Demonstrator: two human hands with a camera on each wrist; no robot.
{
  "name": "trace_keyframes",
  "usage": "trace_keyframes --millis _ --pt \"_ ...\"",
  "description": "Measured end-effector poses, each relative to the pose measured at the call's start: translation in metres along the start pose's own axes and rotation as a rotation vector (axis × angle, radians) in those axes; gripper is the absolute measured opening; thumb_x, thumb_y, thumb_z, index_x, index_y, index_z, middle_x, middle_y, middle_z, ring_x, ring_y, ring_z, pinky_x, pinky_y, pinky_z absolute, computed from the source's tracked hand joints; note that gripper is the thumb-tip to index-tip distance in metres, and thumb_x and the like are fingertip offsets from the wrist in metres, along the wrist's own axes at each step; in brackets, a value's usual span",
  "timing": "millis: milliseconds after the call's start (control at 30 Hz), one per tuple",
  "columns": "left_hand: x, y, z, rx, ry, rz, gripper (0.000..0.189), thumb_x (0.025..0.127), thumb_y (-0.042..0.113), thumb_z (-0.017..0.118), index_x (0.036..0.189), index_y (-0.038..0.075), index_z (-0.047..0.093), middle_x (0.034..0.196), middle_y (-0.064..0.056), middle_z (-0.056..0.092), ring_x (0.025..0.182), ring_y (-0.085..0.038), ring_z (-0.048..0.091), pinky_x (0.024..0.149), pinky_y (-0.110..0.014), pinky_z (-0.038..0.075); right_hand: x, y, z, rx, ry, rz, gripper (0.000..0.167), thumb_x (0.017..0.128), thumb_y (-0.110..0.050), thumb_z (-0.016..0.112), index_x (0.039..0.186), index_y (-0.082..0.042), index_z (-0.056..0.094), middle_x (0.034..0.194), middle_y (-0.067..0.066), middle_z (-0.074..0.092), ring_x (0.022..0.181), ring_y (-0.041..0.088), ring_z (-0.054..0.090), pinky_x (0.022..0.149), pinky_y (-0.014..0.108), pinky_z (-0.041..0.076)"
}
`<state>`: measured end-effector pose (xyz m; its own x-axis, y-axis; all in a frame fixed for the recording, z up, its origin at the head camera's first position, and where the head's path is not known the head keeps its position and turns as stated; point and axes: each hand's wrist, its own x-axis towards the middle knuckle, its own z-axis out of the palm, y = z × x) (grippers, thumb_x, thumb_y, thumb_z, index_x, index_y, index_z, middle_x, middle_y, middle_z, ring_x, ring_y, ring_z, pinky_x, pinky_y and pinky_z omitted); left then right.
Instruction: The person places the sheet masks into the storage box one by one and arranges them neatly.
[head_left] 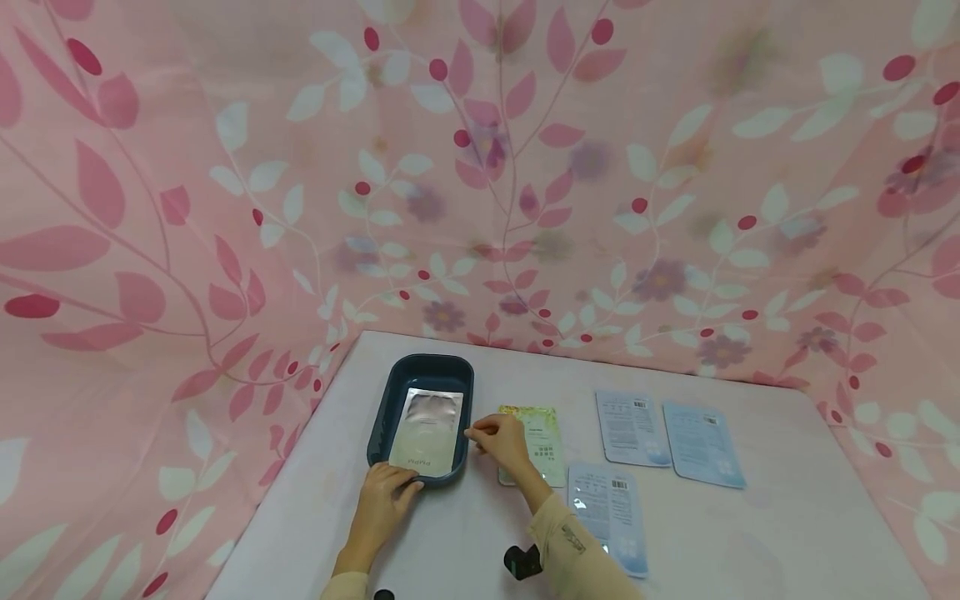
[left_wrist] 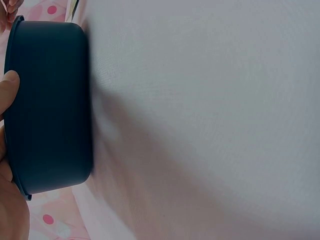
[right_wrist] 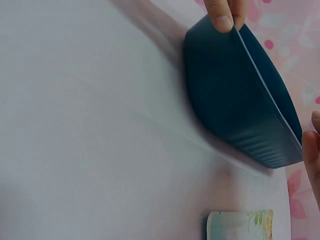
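A dark blue plastic tub (head_left: pixel 381 400) stands on the white table, with a silver and pale green sachet (head_left: pixel 423 442) lying in it. My left hand (head_left: pixel 381 504) grips the near rim, its thumb on the outer wall in the left wrist view. At the right rim is my right hand (head_left: pixel 501 442), thumb and finger drawn together at the tips. In the right wrist view its fingers (right_wrist: pixel 311 150) are right by the rim's far end; I cannot tell whether they hold anything. Beneath that forearm lies a green and white sachet (head_left: pixel 546 442), partly covered.
To the right lie light blue sachets: one (head_left: pixel 632 429) at the back, another (head_left: pixel 703 444) farther right, a third (head_left: pixel 618 508) nearer, partly behind my sleeve (head_left: pixel 577 550). A pink floral cloth (head_left: pixel 525 208) hangs behind the table (head_left: pixel 787 500). A black device (head_left: pixel 522 562) shows at my right wrist.
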<state>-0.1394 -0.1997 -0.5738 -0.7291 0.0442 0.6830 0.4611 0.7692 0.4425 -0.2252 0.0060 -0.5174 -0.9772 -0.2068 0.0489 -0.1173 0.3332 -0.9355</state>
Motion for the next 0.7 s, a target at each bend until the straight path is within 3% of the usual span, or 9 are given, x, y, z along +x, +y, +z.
trace_keyframes --millis 367,533,700 --pt "0.000 0.000 0.000 -0.018 0.003 0.010 0.022 0.059 0.000 0.086 0.077 0.004 0.072 0.074 -0.003 0.069 0.073 -0.019 0.060 0.081 -0.042 0.046 -0.005 0.011 -0.021 0.014 0.054 -0.018 0.017 0.082 -0.004 0.071 0.090 0.011 0.067 0.076 0.018 0.068 0.063 0.035 0.066 0.054 0.027 0.055" --pt "0.000 0.001 0.000 -0.020 -0.001 0.003 0.022 0.060 0.000 0.086 0.077 0.003 0.072 0.074 -0.004 0.069 0.072 -0.020 0.061 0.082 -0.047 0.046 -0.011 0.017 -0.033 0.015 0.078 -0.036 0.017 0.081 -0.003 0.072 0.089 0.011 0.067 0.075 0.019 0.068 0.061 0.034 0.066 0.054 0.027 0.055" --pt "0.001 0.001 0.000 -0.021 -0.001 0.003 0.022 0.059 0.000 0.085 0.076 0.002 0.072 0.074 -0.005 0.069 0.071 -0.021 0.061 0.081 -0.048 0.046 -0.020 0.024 -0.046 -0.005 0.104 0.001 0.019 0.081 -0.004 0.072 0.091 0.012 0.066 0.075 0.018 0.069 0.059 0.030 0.067 0.054 0.027 0.055"
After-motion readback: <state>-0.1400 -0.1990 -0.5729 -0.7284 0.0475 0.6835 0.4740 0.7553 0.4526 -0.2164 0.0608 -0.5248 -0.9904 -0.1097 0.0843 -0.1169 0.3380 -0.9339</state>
